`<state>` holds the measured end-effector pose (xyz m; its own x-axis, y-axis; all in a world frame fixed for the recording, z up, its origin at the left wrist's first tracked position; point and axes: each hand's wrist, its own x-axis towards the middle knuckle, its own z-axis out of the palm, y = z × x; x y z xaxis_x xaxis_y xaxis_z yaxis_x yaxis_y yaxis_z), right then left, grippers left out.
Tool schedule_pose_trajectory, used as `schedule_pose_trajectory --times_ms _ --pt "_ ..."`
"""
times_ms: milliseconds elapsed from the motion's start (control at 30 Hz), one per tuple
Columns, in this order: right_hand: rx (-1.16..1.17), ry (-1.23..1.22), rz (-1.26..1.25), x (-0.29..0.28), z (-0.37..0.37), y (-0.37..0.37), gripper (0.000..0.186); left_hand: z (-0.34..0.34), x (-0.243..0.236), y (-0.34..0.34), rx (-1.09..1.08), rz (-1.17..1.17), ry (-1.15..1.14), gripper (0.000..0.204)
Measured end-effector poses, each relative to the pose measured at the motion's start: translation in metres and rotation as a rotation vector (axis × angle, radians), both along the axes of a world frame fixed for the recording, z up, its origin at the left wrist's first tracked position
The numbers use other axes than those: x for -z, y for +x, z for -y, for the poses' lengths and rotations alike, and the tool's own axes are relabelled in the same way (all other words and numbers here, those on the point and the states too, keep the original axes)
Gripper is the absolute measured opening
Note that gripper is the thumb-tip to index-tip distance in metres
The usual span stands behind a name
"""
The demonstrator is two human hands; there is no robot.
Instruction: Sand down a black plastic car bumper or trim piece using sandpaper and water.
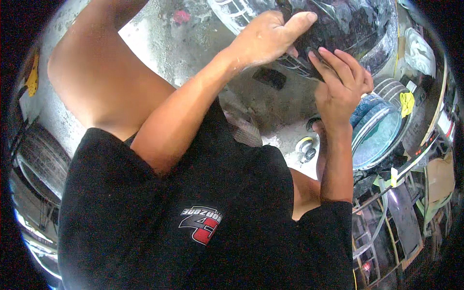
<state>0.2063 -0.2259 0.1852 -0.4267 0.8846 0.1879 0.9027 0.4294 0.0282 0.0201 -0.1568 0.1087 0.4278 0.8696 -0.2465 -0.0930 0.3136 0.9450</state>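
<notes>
A large black shiny part (333, 29), with a crumpled-looking surface and a pale, slatted rim, lies at the top of the view; I cannot tell its exact kind. Over its near left edge comes my left hand (266, 38), thumb stretched across the top and the other fingers curled, mostly hidden. My right hand (343, 75) is at the near edge, fingers apart and slightly bent, the tips touching the dark surface. Below the part, between my forearms, a dark rectangular block (269, 78) rests on the grey floor.
To the right stands a blue-rimmed bucket (379, 137) of cloudy liquid beside a tyre (394, 89) with a yellow cloth (407, 103). A round yellow-and-white disc tool (305, 147) lies near my right forearm. Another tyre (41, 154) stands far left. A metal rack (382, 232) fills the lower right.
</notes>
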Motion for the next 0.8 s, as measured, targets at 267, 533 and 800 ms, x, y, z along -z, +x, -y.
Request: schedule_pose_trajectory --times_ms 267,533,800 --pt "-0.145 -0.002 -0.063 0.008 -0.014 0.010 0.022 -0.002 -0.018 -0.002 -0.039 -0.125 -0.123 0.070" --pt "-0.093 -0.026 -0.149 0.018 0.000 0.013 0.030 0.006 -0.009 0.004 -0.100 0.146 -0.105 0.057" --pt "-0.060 -0.078 -0.223 0.012 0.001 0.005 0.034 0.000 -0.019 -0.003 -0.021 -0.158 -0.157 0.069"
